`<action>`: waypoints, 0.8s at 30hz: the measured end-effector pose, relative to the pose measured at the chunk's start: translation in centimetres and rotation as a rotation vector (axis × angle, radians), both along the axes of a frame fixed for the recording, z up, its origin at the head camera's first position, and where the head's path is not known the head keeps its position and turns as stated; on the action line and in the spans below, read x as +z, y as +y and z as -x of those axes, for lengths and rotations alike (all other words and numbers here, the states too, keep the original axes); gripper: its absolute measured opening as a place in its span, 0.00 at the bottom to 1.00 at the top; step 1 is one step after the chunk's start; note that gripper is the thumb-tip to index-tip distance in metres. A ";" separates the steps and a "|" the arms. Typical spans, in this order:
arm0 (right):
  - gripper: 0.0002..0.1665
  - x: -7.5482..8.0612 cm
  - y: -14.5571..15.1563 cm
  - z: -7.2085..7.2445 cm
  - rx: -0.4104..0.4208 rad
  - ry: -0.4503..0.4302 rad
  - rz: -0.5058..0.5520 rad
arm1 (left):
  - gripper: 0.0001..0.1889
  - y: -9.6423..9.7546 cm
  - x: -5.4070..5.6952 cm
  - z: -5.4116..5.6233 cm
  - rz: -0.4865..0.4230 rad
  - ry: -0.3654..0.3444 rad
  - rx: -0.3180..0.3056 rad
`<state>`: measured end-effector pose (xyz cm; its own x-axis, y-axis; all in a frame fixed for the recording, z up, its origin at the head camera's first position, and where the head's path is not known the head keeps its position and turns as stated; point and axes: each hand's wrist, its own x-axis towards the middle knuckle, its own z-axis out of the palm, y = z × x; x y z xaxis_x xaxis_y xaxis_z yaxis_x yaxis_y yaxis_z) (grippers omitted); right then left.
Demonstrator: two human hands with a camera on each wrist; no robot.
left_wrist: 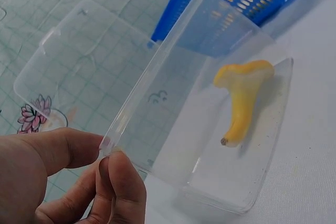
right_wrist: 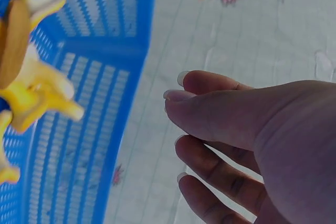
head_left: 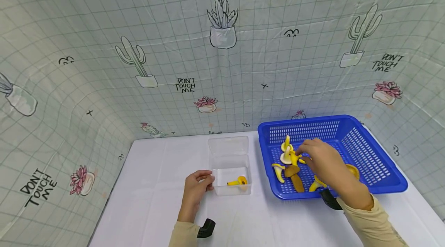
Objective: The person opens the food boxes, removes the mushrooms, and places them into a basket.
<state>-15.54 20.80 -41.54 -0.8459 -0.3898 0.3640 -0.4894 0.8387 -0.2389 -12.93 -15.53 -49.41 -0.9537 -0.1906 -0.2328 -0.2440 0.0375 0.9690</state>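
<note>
My left hand [head_left: 198,187] pinches the left rim of a clear plastic box [left_wrist: 210,192] between thumb and fingers. Its hinged lid [head_left: 228,145] is flipped back. One yellow mushroom [left_wrist: 242,103] lies on its side inside, cap toward the right in the head view. Over the blue basket [head_left: 393,175] hovers my right hand [head_left: 321,162], fingers loosely bent and nothing between them in the right wrist view. Below and left of those fingertips lie several yellow mushrooms [head_left: 278,171] with pale stems, and a brown mushroom [head_left: 297,182].
Both containers stand on a white-covered table [head_left: 156,185], the basket to the right of the box. More mushrooms, among them a yellow one [head_left: 316,183], lie near the basket's front wall. A patterned cloth [head_left: 167,46] hangs behind and at the sides.
</note>
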 end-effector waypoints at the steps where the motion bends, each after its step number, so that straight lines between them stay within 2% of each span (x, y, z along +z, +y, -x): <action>1: 0.14 0.1 -0.4 0.0 0.013 0.003 0.004 | 0.16 0.0 0.0 0.0 0.001 0.000 -0.002; 8: 0.16 0.7 -2.8 0.4 0.110 0.030 0.032 | 0.16 -0.1 -0.1 0.0 -0.011 0.000 -0.008; 17: 0.14 1.6 -6.0 0.9 0.184 0.047 0.026 | 0.15 -0.1 0.1 0.0 -0.008 -0.001 -0.003; 24: 0.15 1.6 -8.1 1.5 0.264 0.064 0.027 | 0.15 -0.1 0.0 0.0 0.003 0.001 0.001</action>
<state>-17.00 12.71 -39.92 -0.6913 -0.5832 0.4265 -0.7050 0.6737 -0.2216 -12.89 -15.60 -49.41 -0.9535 -0.1927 -0.2317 -0.2434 0.0396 0.9691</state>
